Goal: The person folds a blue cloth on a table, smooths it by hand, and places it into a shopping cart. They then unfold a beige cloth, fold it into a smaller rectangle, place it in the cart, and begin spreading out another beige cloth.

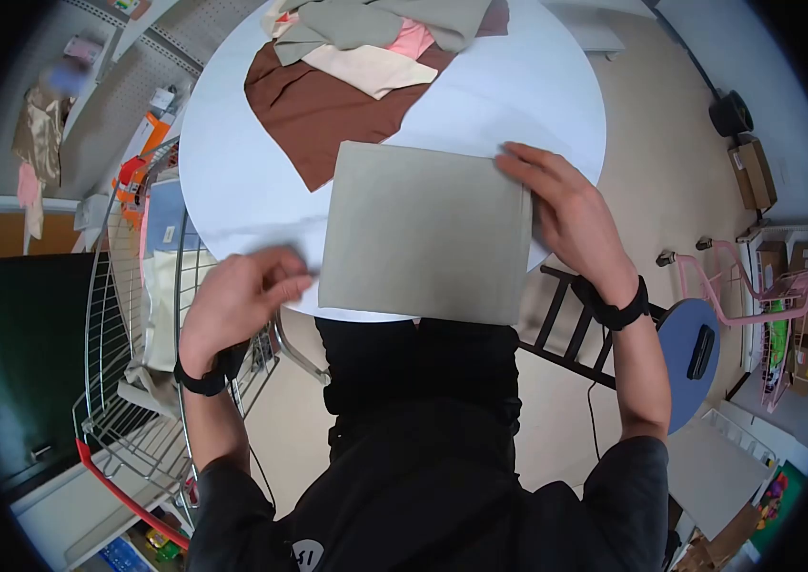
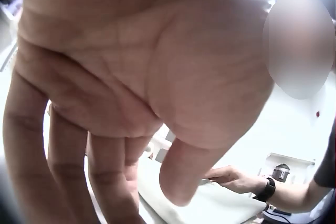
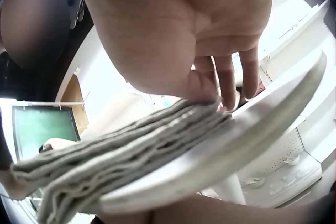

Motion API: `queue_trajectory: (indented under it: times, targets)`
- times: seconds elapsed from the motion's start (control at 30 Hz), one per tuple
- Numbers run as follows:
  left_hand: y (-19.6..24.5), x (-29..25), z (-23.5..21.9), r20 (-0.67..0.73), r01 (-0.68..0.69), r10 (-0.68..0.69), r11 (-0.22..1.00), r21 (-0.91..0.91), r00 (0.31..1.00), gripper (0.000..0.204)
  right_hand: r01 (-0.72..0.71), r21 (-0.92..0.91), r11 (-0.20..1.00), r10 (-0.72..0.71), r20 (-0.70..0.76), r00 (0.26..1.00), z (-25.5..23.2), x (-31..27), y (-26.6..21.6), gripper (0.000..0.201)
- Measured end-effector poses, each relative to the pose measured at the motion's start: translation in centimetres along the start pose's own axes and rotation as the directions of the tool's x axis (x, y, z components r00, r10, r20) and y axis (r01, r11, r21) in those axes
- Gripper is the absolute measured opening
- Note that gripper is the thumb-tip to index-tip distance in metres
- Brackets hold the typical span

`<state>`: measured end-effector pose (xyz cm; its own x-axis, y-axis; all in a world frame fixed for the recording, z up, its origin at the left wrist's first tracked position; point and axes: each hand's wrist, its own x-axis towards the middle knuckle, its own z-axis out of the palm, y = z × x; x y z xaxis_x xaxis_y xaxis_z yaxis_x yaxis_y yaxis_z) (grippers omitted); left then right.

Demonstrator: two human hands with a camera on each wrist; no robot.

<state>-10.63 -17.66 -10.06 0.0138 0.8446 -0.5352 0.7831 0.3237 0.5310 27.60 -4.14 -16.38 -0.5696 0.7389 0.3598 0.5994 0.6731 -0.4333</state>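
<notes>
A folded grey cloth (image 1: 428, 234) lies in a flat rectangle at the front of the round white table, its near side at the table's edge. In the right wrist view, the side of this cloth (image 3: 142, 148) shows several stacked layers. My right hand (image 1: 575, 214) touches its far right corner with fairly straight fingers; the thumb is hidden in the head view and meets the layers in the right wrist view (image 3: 210, 90). Off the cloth's left side, my left hand (image 1: 242, 300) hovers with loosely bent fingers, holding nothing. The left wrist view shows its palm (image 2: 131, 77) and hanging fingers.
Brown cloth (image 1: 337, 105) lies unfolded farther back on the table (image 1: 223, 153), under cream, pink and grey cloths. A wire cart (image 1: 118, 315) with fabrics stands at the left. A blue round stool (image 1: 695, 353) and a pink cart (image 1: 747, 315) are at the right.
</notes>
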Motion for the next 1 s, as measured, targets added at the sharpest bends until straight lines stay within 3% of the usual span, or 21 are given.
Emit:
queue_trajectory:
  times: [0.07,0.17,0.23,0.3,0.33,0.4,0.47,0.63,0.73,1.0]
  targets:
    - [0.7,-0.3,-0.2,-0.239,-0.057,0.072,0.996,0.068,0.968,0.031,-0.032,0.099,0.995,0.040,-0.083,0.996,-0.7,0.6,-0.7,0.049]
    - [2.5,0.9,0.7,-0.522,-0.168,0.186,0.982,0.082,0.832,0.036,-0.090,0.011,0.996,0.090,-0.241,0.966,-1.8,0.0,-2.2,0.047]
    - [4.2,1.4,1.6,-0.506,-0.314,0.517,0.844,0.434,0.690,0.044,0.051,-0.080,0.995,-0.065,-0.179,0.982,-1.3,-1.1,-4.1,0.055]
    - [6.4,2.1,3.3,-0.348,-0.477,0.671,0.724,0.498,0.655,0.060,0.061,-0.007,0.998,-0.061,0.042,0.997,0.1,-1.9,-7.2,0.073]
    - [7.5,2.8,4.2,-0.255,-0.536,0.706,0.682,0.498,0.661,0.065,0.052,0.000,0.999,-0.051,0.106,0.993,1.2,-2.0,-8.2,0.076]
    - [8.4,4.8,5.4,-0.068,-0.635,0.741,0.615,0.468,0.668,0.078,0.006,-0.081,0.997,0.000,0.069,0.998,3.3,-1.7,-8.2,0.080]
    - [7.3,7.2,6.2,-0.051,-0.604,0.736,0.591,0.535,0.675,0.081,-0.009,-0.201,0.980,0.014,0.026,1.000,5.7,-1.8,-7.0,0.092]
    - [6.1,8.7,5.2,0.070,-0.575,0.682,0.553,0.603,0.728,0.089,-0.049,-0.066,0.997,0.052,0.051,0.997,5.9,-1.6,-6.5,0.100]
    - [4.9,8.7,4.3,0.084,-0.508,0.600,0.584,0.633,0.796,0.095,-0.064,-0.017,0.998,0.065,0.080,0.995,5.6,-1.2,-6.2,0.102]
    - [4.1,8.5,3.7,0.026,-0.456,0.556,0.654,0.603,0.831,0.101,-0.109,0.067,0.992,0.104,0.073,0.992,5.0,-1.2,-4.8,0.088]
